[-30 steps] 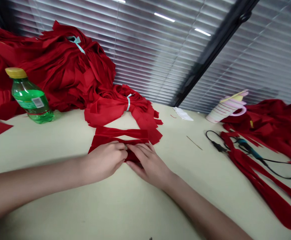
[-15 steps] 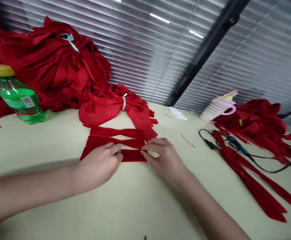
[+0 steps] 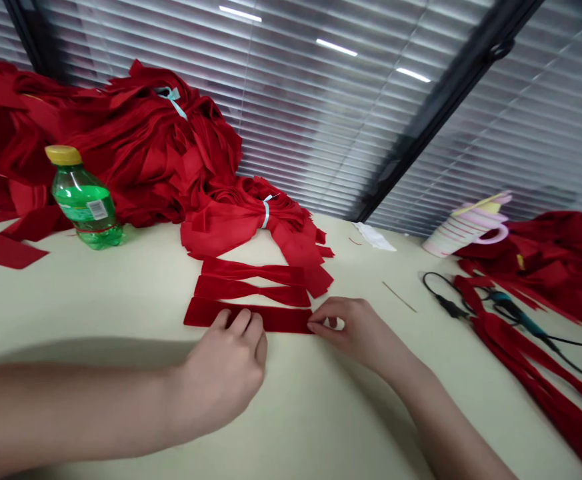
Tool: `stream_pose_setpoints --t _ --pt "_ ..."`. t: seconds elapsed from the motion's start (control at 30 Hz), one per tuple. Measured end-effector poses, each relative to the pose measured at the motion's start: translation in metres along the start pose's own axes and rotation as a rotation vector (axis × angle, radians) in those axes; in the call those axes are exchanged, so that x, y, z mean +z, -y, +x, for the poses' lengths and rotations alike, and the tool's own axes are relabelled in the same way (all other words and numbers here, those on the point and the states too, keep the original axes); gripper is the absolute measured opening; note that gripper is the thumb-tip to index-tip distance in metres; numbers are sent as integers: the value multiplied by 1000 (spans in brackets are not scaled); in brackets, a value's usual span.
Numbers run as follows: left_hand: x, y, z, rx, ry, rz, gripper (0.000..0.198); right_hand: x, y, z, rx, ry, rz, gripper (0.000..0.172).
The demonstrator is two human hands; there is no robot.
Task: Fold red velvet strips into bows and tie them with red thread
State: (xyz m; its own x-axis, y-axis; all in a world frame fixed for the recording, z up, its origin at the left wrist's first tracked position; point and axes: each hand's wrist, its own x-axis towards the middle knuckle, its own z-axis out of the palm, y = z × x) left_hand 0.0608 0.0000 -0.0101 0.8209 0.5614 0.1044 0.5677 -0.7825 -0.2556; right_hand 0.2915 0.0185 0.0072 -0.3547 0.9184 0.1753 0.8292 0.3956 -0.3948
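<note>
A flat red velvet ribbon strip (image 3: 285, 320) lies crosswise on the table before me. My right hand (image 3: 353, 330) pinches its right end between thumb and forefinger. Curled over the strip's near edge, my left hand (image 3: 228, 363) has its fingertips on the left-middle part; its thumb is hidden underneath. Just beyond lie two more red strips, a nearer strip (image 3: 221, 288) and a farther strip (image 3: 225, 268), both narrowed at the middle. Behind these is a bundle of red ribbon (image 3: 221, 230) tied with a light blue band (image 3: 266, 212).
A big heap of red ribbon (image 3: 135, 147) and a green bottle (image 3: 88, 207) stand at the left. To the right are a pink-white mug (image 3: 453, 233), a teal-handled corded tool (image 3: 518, 313), long red ribbons (image 3: 515, 360) and another red pile (image 3: 565, 260). Window blinds (image 3: 291, 100) rise behind.
My left hand has shifted along the nearest strip toward the near side, uncovering its left end, which now lies flat. My right hand still pinches the right end. The view has swung left.
</note>
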Motion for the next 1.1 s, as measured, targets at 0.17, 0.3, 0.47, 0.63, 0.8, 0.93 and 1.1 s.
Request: stream_pose_setpoints --t 0.17,0.3,0.47,0.63,0.8,0.93,1.1 --pt "4 -1 -2 -3 -59 2 31 -2 -4 -1 61 39 47 15" --pt "6 0 -2 7 -77 1 33 -3 -7 0 102 41 73 14" --pt "7 0 -1 5 -67 15 33 -2 -9 2 134 36 86 12" --pt "7 0 -2 -1 -75 7 35 -3 -8 1 153 52 116 11" --pt "7 -1 -1 -17 -84 -10 37 -4 -6 2 169 79 104 11" --pt "6 0 -1 -9 -55 -19 37 -4 -5 3 167 87 105 11" --pt "5 -1 -2 0 -33 -22 38 -4 -7 3 171 91 101 11"
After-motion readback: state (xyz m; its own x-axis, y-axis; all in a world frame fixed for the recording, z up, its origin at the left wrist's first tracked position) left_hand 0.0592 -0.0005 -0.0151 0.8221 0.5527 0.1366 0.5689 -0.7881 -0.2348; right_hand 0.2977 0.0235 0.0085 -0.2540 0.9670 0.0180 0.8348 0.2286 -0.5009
